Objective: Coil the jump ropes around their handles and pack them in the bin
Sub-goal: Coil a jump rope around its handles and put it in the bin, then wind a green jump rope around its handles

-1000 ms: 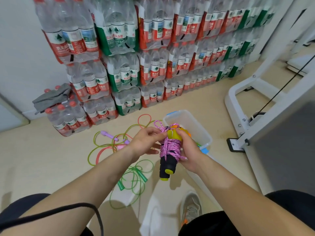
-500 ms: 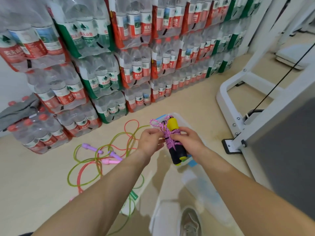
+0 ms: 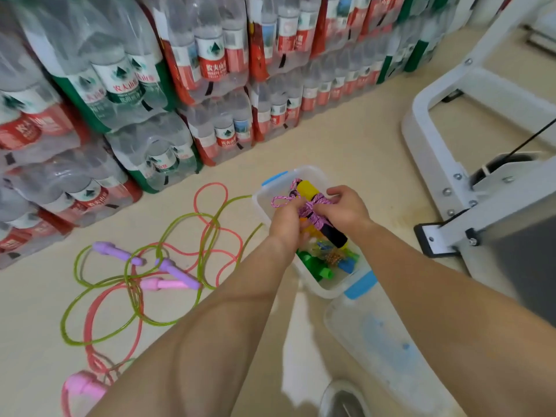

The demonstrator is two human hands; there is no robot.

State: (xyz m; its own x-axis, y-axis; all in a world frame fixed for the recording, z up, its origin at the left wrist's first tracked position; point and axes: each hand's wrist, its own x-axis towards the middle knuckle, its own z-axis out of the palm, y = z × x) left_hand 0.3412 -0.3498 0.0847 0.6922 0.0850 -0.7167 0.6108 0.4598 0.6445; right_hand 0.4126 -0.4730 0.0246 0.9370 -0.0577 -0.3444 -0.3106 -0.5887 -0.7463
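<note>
Both hands hold a coiled jump rope (image 3: 316, 210) with black-and-yellow handles and pink cord wound around them, just over the clear plastic bin (image 3: 264, 203). My left hand (image 3: 285, 224) grips the bundle's left side and my right hand (image 3: 346, 209) its right side. Inside the bin lie green and blue handled ropes (image 3: 325, 261). On the floor to the left lies a loose tangle of a green rope (image 3: 156, 299) with purple handles (image 3: 177, 272) and a red rope (image 3: 222, 233) with pink handles (image 3: 164, 285).
Stacked packs of water bottles (image 3: 180, 85) line the wall behind. A white metal machine frame (image 3: 469, 182) stands at the right. The bin's lid (image 3: 388, 356) with blue clips lies on the floor near my shoe (image 3: 343, 398).
Both hands have carried the coiled pink rope forward and down over the bin. The bundle has tilted from upright to slanted. The camera has moved closer to the bin.
</note>
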